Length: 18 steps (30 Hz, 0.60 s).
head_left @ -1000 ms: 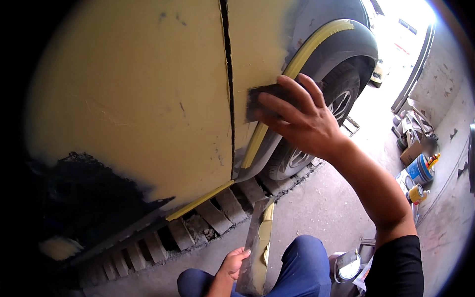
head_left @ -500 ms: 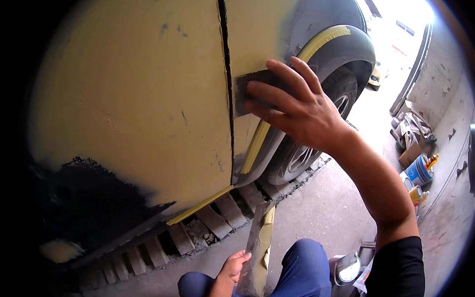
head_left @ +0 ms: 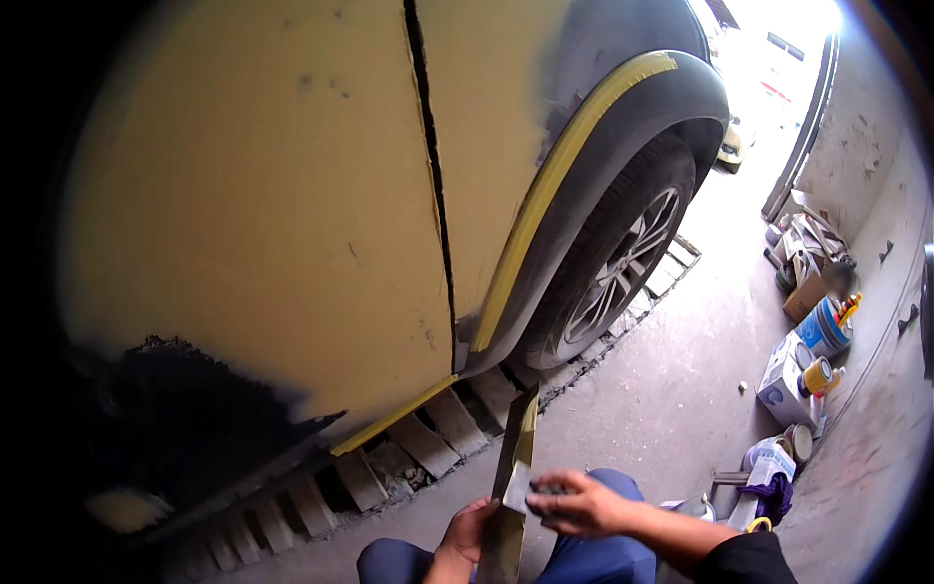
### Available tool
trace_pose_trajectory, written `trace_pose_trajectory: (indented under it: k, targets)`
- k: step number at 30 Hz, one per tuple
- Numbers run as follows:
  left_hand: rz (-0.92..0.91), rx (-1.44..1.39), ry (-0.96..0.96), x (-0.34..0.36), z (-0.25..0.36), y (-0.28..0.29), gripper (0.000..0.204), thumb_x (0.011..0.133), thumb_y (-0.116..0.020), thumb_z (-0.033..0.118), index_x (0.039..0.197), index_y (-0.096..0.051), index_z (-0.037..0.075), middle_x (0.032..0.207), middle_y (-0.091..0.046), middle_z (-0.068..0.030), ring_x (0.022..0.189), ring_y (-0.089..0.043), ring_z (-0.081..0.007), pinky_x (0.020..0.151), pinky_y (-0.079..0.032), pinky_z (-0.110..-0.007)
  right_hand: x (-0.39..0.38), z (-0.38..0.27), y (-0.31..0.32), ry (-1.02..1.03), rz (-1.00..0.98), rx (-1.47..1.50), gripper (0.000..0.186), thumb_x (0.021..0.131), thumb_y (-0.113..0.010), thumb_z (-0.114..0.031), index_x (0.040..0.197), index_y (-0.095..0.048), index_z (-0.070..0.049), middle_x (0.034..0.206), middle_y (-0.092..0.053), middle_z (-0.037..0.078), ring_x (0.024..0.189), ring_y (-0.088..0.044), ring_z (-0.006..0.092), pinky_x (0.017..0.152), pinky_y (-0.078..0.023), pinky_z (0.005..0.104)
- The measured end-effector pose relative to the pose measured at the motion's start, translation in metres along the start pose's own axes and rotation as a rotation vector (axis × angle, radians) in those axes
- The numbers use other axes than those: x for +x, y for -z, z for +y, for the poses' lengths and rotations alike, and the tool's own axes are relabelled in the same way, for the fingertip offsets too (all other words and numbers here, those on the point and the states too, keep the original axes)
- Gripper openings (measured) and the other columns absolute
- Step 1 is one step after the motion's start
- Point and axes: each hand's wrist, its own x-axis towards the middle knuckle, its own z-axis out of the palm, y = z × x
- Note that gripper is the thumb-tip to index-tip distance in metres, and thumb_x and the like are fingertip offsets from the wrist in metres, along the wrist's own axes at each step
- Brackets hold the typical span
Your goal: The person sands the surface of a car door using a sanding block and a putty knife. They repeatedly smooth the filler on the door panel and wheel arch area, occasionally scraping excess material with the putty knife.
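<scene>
My left hand [head_left: 465, 531] grips the edge of a long, flat putty board [head_left: 504, 550], which is tilted up above my knees and has yellowish putty along it. My right hand [head_left: 588, 507] is closed on a putty spreader [head_left: 517, 488], whose pale flat blade lies against or just over the board. Part of the spreader is hidden by my fingers. Ahead of me, a car's side panel [head_left: 272, 204] is coated in yellowish filler, with a dark bare patch [head_left: 195, 409] low on the left. Yellow masking tape [head_left: 558, 190] runs along the wheel arch.
The rear wheel [head_left: 623, 268] stands to the right of the panel, over a slatted floor grate [head_left: 423, 443]. Along the right wall are a blue bucket [head_left: 823, 329], a white box [head_left: 781, 382], several cans and a purple cloth [head_left: 773, 498]. A knee [head_left: 608, 560] sits under my right hand.
My right hand has come down from the panel beside the wheel arch to the putty board, bringing the spreader along. The board now stands more edge-on in my left hand.
</scene>
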Motion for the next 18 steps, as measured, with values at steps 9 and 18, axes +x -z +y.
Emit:
trace_pose_trajectory:
  k: [9, 18]
  targets:
    - [0.181, 0.113, -0.031, 0.005, -0.003, -0.006, 0.026, 0.101, -0.049, 0.013, 0.121, -0.061, 0.0, 0.11, -0.07, -0.0136, 0.098, -0.07, -0.0253, 0.089, -0.056, -0.039, -0.04, 0.045, 0.02, -0.063, -0.124, -0.307, 0.049, 0.078, -0.074, -0.013, 0.126, -0.068, -0.02, 0.127, -0.058, 0.015, 0.112, -0.058, 0.0377, 0.092, -0.051, 0.0468]
    - [0.172, 0.163, 0.0, 0.001, -0.004, 0.007, 0.028, 0.1, -0.052, 0.011, 0.124, -0.058, -0.002, 0.112, -0.069, -0.0141, 0.097, -0.069, -0.0251, 0.09, -0.055, -0.04, 0.149, -0.023, 0.124, 0.126, 0.633, -0.913, 0.064, 0.082, -0.07, -0.01, 0.143, -0.051, -0.012, 0.152, -0.039, 0.016, 0.141, -0.033, 0.0424, 0.11, -0.037, 0.0537]
